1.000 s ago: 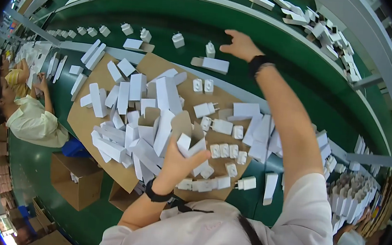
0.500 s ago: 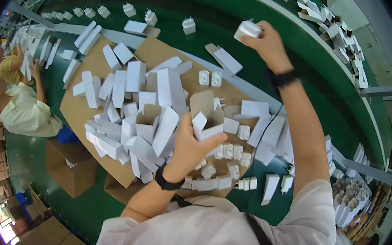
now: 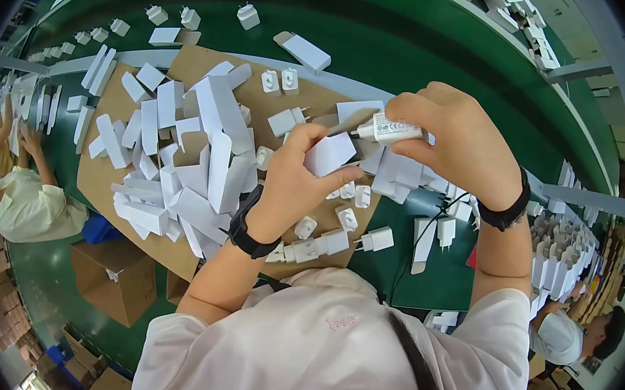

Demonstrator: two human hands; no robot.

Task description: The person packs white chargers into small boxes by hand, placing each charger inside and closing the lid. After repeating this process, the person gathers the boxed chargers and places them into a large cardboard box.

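Note:
My left hand [image 3: 287,181] grips a small white carton [image 3: 331,154], its fingers and thumb on either side, with the brown inner side of its open flaps turned to the right. My right hand [image 3: 459,138] pinches a white plug-in charger [image 3: 395,130] that has printing on its side. The charger's pins point left, close by the carton's open end; whether they touch the flap I cannot tell. Just beyond my left hand, another charger [image 3: 286,122] lies on the cardboard. More chargers [image 3: 332,242] stand in a row near my body.
Many white cartons [image 3: 213,170] are heaped on a brown cardboard sheet [image 3: 97,167] to the left. Several chargers [image 3: 248,16] stand along the green belt [image 3: 374,28] beyond. A black cord [image 3: 400,267] hangs near my right forearm. Co-workers [image 3: 37,202] sit at both sides.
My right hand has come back from above the green belt with the charger, down to the carton. My left hand has turned the carton toward the right. The whole view has shifted.

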